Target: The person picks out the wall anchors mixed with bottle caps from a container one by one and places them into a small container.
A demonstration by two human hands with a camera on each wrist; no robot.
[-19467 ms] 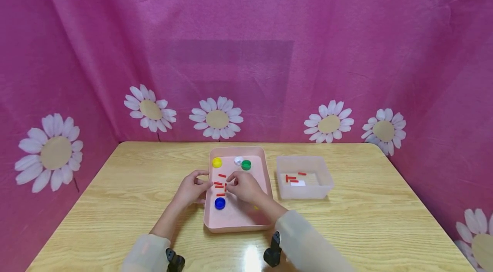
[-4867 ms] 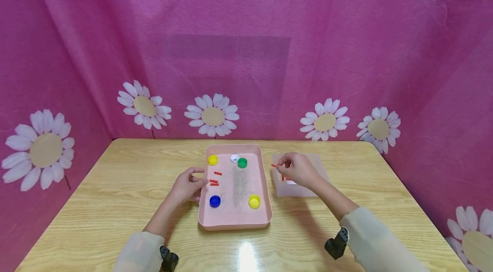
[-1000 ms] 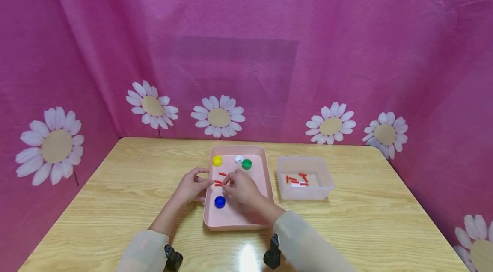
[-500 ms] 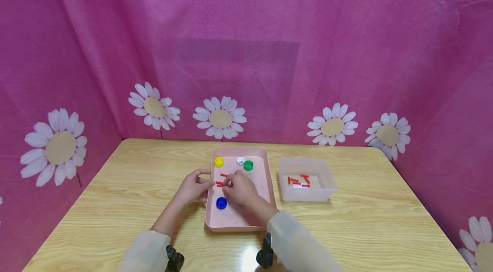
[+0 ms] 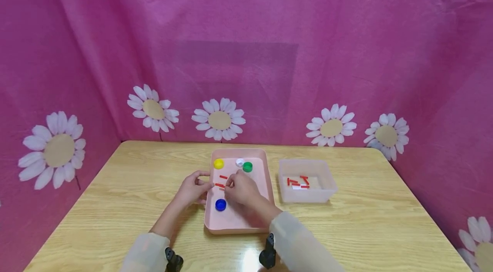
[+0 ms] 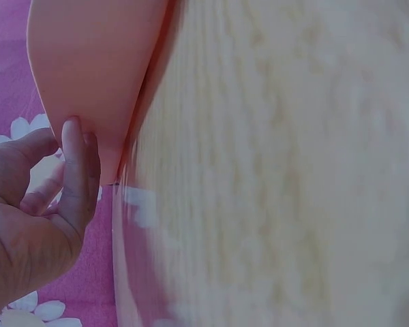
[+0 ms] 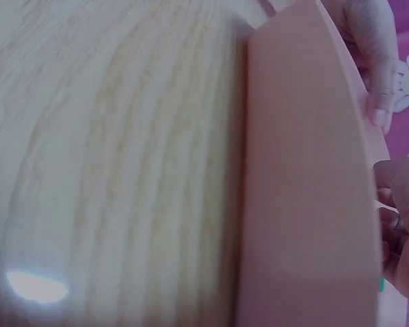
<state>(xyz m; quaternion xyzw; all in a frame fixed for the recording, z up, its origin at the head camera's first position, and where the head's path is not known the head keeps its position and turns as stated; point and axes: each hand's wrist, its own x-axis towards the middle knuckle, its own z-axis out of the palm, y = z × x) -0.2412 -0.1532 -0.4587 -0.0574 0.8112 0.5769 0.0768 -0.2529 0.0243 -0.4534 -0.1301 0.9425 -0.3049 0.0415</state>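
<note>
My left hand (image 5: 190,188) holds the left rim of a pink tray (image 5: 235,219), thumb at the inner side. In the left wrist view its fingers (image 6: 73,160) lie against the tray's outer wall. Inside the tray, my right hand (image 5: 242,188) pinches the end of a short red stick (image 5: 221,189) between thumb and forefinger. Two more red sticks lie close by, the farther stick (image 5: 223,177) set apart from the others. In the right wrist view the tray wall partly hides the right hand (image 7: 405,211).
The tray also holds a yellow cap (image 5: 218,163), a white cap (image 5: 240,162), a green cap (image 5: 247,166) and a blue cap (image 5: 221,204). To its right stands a translucent box (image 5: 308,196) with several red sticks and a white label. Pink cloth hangs behind the table.
Over the last second, the nearest red stick has shifted slightly right at the right fingertips. Compared with 4.9 s ago, the right hand is back over the tray, and more sticks lie in the box.
</note>
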